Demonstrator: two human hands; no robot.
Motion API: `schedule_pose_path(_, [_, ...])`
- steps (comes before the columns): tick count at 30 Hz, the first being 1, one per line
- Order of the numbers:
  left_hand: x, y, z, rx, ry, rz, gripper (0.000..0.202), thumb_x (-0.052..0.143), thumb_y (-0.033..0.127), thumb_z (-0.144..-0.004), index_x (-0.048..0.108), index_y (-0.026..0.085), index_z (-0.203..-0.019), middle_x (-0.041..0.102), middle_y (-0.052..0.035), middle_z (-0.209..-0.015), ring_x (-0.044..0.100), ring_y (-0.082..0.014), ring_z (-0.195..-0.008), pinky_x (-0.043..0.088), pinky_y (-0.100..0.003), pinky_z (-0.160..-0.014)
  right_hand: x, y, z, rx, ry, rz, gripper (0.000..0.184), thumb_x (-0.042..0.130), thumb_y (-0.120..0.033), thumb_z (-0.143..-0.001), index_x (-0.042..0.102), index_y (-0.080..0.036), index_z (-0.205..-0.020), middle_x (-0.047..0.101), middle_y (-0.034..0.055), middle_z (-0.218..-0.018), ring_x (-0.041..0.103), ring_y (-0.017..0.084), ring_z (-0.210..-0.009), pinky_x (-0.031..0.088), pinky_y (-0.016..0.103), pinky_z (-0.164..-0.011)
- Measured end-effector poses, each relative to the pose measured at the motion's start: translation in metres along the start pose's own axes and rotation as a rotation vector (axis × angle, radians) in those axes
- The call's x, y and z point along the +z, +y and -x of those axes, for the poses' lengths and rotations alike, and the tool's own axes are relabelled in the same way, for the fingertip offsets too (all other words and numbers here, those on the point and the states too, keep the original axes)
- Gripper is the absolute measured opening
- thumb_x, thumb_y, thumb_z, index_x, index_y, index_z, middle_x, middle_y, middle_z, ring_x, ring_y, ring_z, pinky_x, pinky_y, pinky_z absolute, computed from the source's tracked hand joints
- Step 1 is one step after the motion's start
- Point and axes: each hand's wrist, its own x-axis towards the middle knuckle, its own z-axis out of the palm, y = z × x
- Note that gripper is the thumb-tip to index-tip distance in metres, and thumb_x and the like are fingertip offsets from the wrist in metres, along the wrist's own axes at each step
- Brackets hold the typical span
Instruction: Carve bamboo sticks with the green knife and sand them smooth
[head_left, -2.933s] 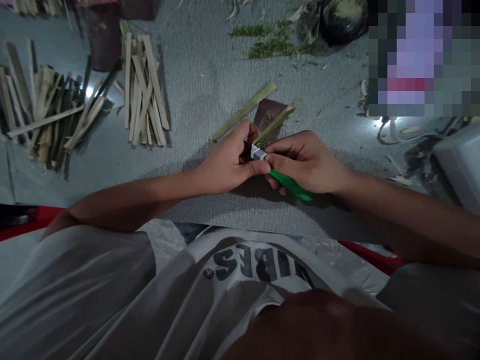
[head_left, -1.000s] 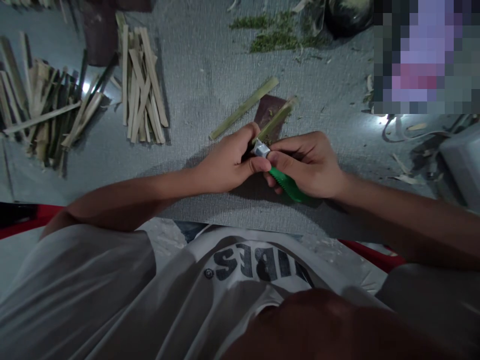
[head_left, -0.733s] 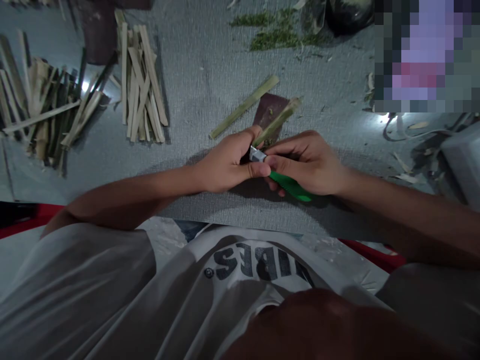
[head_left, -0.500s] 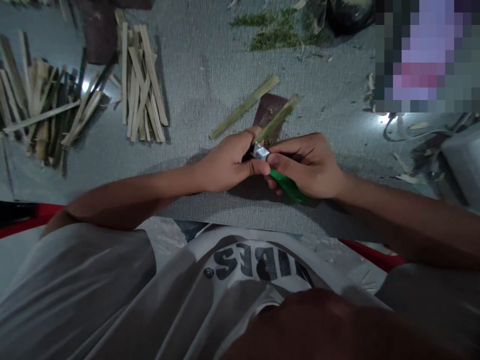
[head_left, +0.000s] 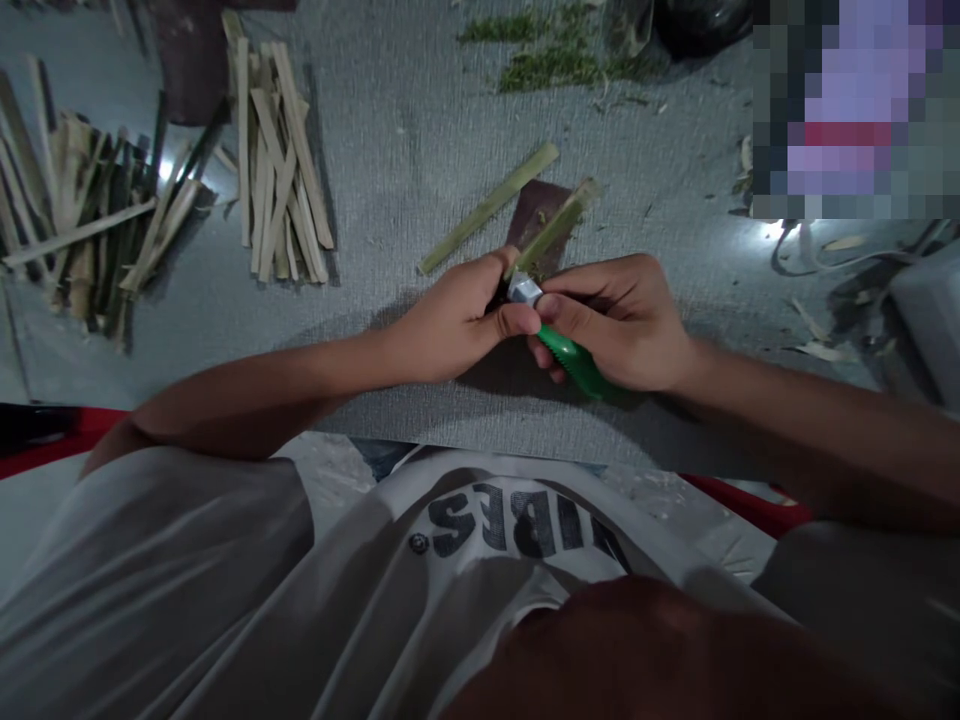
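Note:
My left hand (head_left: 457, 322) is closed around the near end of a green bamboo strip (head_left: 559, 220), which points away to the upper right. My right hand (head_left: 626, 320) grips a utility knife with a green handle (head_left: 574, 357); its silver head (head_left: 523, 290) rests against the strip just beyond my left thumb. Both hands meet over a grey mat (head_left: 420, 170). A second bamboo strip (head_left: 489, 208) lies loose on the mat just beyond my left hand, beside a dark brown sheet (head_left: 534, 222).
A neat pile of pale split strips (head_left: 277, 165) lies at the back left, with a rougher heap of mixed strips (head_left: 82, 220) further left. Green shavings (head_left: 555, 55) are scattered at the back. Curled peelings (head_left: 814, 335) and a pale box (head_left: 930, 320) sit at the right.
The hands keep their grip while the knife head shifts slightly back and forth along the strip. The view has drifted down a little.

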Motion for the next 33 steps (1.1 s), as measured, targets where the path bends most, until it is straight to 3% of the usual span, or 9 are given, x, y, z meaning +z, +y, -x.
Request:
schedule_pose_path(7, [0.004,-0.013,-0.003,0.079,0.02,0.068,0.094,0.072,0.123,-0.093,0.058,0.031,-0.109,0.068,-0.0019,-0.097,0.067,-0.0262,-0.086,0.054,-0.042,-0.073,-0.009,-0.005,-0.004,0.107,-0.14,0.027,0.063,0.105,-0.078,-0.111,0.084,-0.024,-0.088,0.074,0.0029,-0.071,0.066,0.017,-0.051,0.056,0.03,-0.045])
schedule_pose_path(13, [0.0,0.0,0.001,0.017,-0.017,0.037,0.087,0.064,0.117,-0.105,0.064,0.03,-0.111,0.07,-0.0023,-0.092,0.069,-0.0266,-0.083,0.054,-0.042,-0.073,-0.002,-0.002,0.0,0.037,-0.021,0.011,0.061,0.107,-0.074,-0.112,0.08,-0.024,-0.087,0.075,0.0031,-0.073,0.068,0.017,-0.055,0.059,0.028,-0.048])
schedule_pose_path(20, [0.001,0.004,0.003,0.047,-0.007,0.044,0.086,0.074,0.114,-0.104,0.063,0.029,-0.116,0.075,-0.0036,-0.103,0.075,-0.0274,-0.093,0.06,-0.041,-0.079,-0.011,-0.003,-0.004,0.14,-0.177,-0.071,0.059,0.107,-0.072,-0.111,0.086,-0.02,-0.093,0.077,0.0011,-0.071,0.069,0.015,-0.05,0.058,0.024,-0.045])
schedule_pose_path(27, [0.002,0.005,0.003,-0.013,-0.005,0.005,0.081,0.071,0.11,-0.109,0.059,0.03,-0.113,0.07,-0.0005,-0.093,0.071,-0.0254,-0.085,0.052,-0.041,-0.074,-0.004,-0.002,-0.002,0.051,-0.04,-0.06,0.057,0.11,-0.066,-0.111,0.082,-0.022,-0.087,0.076,0.0024,-0.073,0.067,0.015,-0.053,0.057,0.026,-0.046])
schedule_pose_path(33, [0.003,0.007,0.005,0.009,0.017,0.023,0.084,0.076,0.112,-0.105,0.059,0.03,-0.118,0.075,-0.0027,-0.104,0.074,-0.026,-0.092,0.054,-0.04,-0.078,-0.014,-0.003,-0.005,0.141,-0.185,-0.059,0.052,0.106,-0.064,-0.115,0.087,-0.02,-0.095,0.077,0.0011,-0.072,0.069,0.014,-0.051,0.058,0.023,-0.046])
